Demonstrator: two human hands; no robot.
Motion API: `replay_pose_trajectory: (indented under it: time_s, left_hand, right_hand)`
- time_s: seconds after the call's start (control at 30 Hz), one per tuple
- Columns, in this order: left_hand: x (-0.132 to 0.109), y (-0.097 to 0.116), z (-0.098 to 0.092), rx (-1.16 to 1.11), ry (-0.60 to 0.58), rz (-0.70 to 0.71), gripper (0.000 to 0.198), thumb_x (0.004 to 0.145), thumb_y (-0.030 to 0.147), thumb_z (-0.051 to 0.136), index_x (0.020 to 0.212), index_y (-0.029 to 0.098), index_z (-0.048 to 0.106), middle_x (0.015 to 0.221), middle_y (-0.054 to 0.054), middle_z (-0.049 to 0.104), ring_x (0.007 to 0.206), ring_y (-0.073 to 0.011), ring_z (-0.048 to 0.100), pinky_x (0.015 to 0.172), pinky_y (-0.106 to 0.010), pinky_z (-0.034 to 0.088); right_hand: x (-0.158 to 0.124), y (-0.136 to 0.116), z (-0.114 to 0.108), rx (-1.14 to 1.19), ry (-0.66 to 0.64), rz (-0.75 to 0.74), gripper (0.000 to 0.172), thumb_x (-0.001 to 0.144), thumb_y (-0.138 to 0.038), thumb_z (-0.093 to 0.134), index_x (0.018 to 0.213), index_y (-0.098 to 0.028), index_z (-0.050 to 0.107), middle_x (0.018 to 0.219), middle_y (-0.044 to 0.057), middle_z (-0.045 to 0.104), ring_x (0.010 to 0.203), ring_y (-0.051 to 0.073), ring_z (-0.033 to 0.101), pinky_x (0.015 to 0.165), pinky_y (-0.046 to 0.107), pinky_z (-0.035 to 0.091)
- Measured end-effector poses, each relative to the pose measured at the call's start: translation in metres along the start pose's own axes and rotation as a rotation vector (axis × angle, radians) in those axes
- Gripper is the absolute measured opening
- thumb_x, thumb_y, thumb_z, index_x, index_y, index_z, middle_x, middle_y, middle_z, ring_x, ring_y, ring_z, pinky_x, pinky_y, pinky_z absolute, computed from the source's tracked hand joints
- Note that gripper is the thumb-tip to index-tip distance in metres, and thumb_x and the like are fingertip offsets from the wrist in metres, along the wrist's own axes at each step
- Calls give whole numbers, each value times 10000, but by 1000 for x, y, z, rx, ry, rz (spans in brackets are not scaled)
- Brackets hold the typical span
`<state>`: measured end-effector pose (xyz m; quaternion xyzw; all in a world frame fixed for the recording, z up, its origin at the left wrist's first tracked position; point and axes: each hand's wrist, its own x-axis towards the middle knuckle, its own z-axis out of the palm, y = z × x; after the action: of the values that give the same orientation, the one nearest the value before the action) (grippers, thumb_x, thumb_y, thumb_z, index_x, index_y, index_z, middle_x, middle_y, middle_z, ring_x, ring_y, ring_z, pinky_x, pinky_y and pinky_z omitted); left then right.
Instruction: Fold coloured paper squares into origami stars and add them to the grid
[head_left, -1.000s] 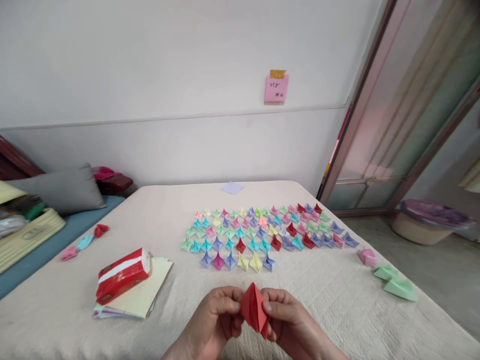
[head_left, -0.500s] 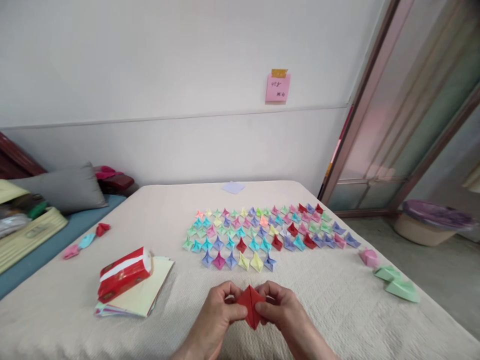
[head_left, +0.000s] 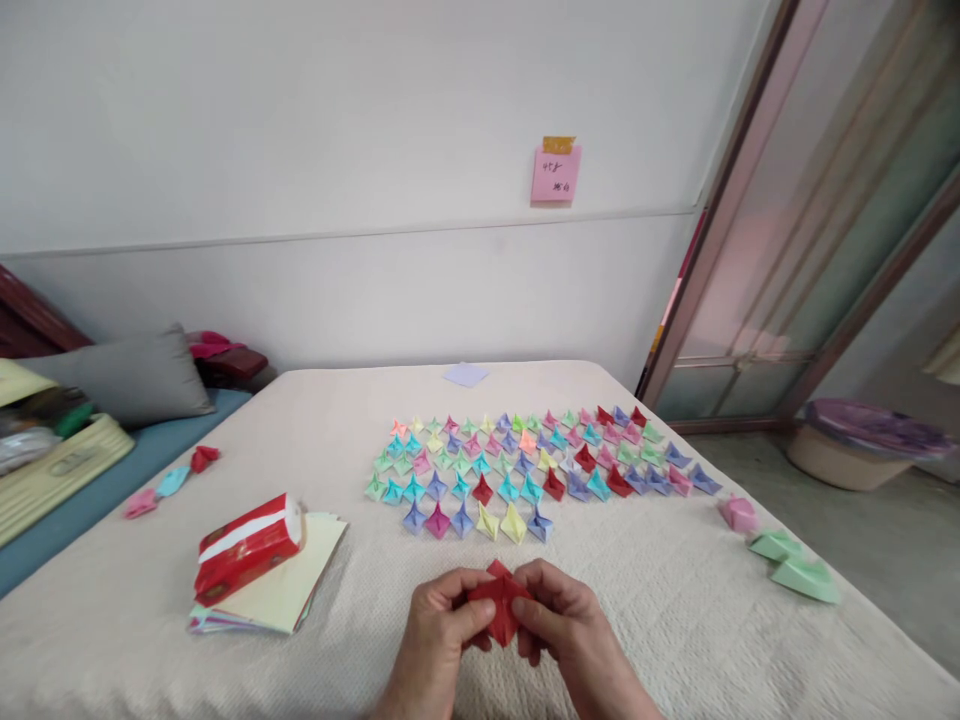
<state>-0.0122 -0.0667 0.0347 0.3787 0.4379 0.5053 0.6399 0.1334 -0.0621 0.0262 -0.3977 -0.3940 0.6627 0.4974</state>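
A small piece of folded red paper [head_left: 503, 612] is pinched between my two hands above the front of the cloth-covered surface. My left hand [head_left: 450, 620] grips its left side, thumb across the front. On its right side, my right hand [head_left: 559, 615] holds it the same way; fingers behind the paper are partly hidden. A pointed flap sticks up at the top of the paper. Just beyond my hands stand rows of small folded paper shapes [head_left: 514, 522] in many colours, the nearest row a short way from my fingertips.
A red-and-white packet [head_left: 247, 548] lies on a stack of coloured paper [head_left: 319, 560] at left. Folded pieces lie near both sides, such as a green one [head_left: 806, 578]. A lilac sheet [head_left: 466, 374] rests by the wall; a basin [head_left: 862, 445] stands on the floor at right.
The red paper has gone from a flat diamond to a shape with side parts pulled outward and a flap at the top. My hands stay in nearly the same place.
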Motion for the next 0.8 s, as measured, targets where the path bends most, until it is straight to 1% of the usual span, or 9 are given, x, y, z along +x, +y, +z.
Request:
replay_pose_trajectory:
  time_s: [0.1,0.17,0.27,0.33,0.4,0.53,0.6,0.7,0.8]
  left_hand:
    - [-1,0,0,-97,17,13,148,661,140,711,800,132,761,635,-27,691,558,-108,543,534,-212,402]
    - [-2,1,-1,-125,28,31,127,658,154,733,780,142,766,662,-42,716,579,-122,568,535,-216,423]
    - [-4,0,-3,-110,16,80,78,699,176,727,763,156,768,697,-59,741,609,-141,599,535,-218,443]
    - [-4,-2,-5,-83,-5,119,77,732,182,706,777,167,766,706,-58,747,619,-150,618,538,-223,457]
    - [-5,-4,-8,-36,-17,162,79,745,172,685,764,171,761,666,-43,734,591,-146,618,529,-223,463]
    - [-7,-5,-9,86,-7,241,126,738,124,638,672,169,736,578,-6,687,507,-123,591,507,-213,456]
    - [-7,-4,-8,131,15,246,140,733,115,619,651,166,719,565,0,675,500,-124,593,510,-213,455]
    - [-6,-1,-7,165,42,213,140,757,139,590,673,156,701,555,-3,662,516,-136,599,530,-225,462]
    - [-4,1,-5,122,-16,176,131,796,233,596,779,143,689,606,-20,669,578,-153,610,583,-251,481]
  right_hand:
    - [-1,-1,-2,56,25,-51,98,697,-231,728,738,-144,714,497,-19,606,433,84,491,444,203,340]
    - [-3,-1,-3,73,47,-107,64,680,-203,738,720,-154,744,494,-18,598,433,83,481,447,208,336]
    - [-6,-4,-3,92,62,-172,22,660,-170,742,673,-174,760,536,-15,601,433,78,472,443,212,330]
    - [-10,-7,-2,96,67,-193,51,667,-158,729,684,-189,766,559,-16,598,430,74,468,434,210,320]
    - [-12,-8,-1,78,68,-209,88,672,-131,703,677,-193,766,556,-23,579,427,67,460,430,204,309]
    - [-15,-8,0,1,76,-236,151,668,-76,656,594,-178,737,543,-36,540,428,56,456,445,199,317]
    - [-15,-5,0,-32,86,-232,153,679,-81,651,586,-177,726,534,-36,542,429,64,472,452,203,338]
    - [-14,-3,0,-64,92,-216,137,708,-110,645,636,-185,734,529,-19,580,465,103,526,477,220,394]
    - [-12,-4,0,-117,70,-240,136,750,-146,639,710,-195,759,578,8,627,524,132,568,511,237,440]
